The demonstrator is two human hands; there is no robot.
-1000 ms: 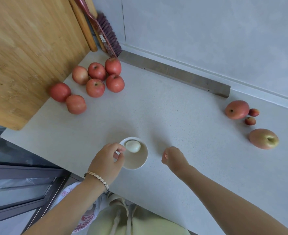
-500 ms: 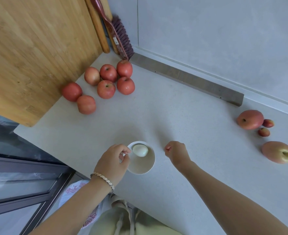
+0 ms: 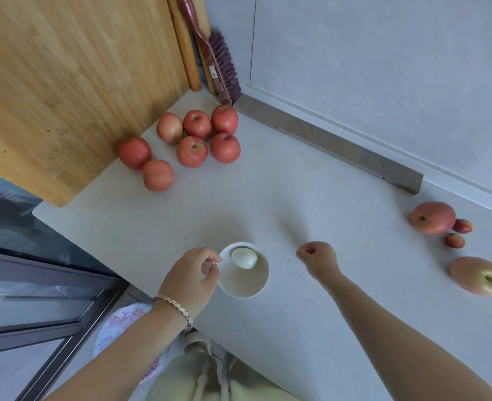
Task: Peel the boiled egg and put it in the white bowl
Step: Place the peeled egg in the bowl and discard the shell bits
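Observation:
A small white bowl [image 3: 246,286] stands on the pale counter near its front edge. A smooth white peeled egg [image 3: 244,257] lies inside it, against the far wall. My left hand [image 3: 191,277] is at the bowl's left rim, thumb and forefinger pinched on the edge. My right hand [image 3: 317,257] rests on the counter to the right of the bowl, apart from it, with the fingers curled into a loose fist and nothing seen in them.
Several red apples [image 3: 192,143] sit at the back left beside a big upright wooden board [image 3: 65,82]. A brush [image 3: 218,65] leans in the corner. More fruit [image 3: 433,217] lies at the far right. A grey strip [image 3: 326,140] runs along the wall.
The view has shifted, so everything sits lower and further right in frame. Both hands hold nearly the same pose; the egg stays in the bowl.

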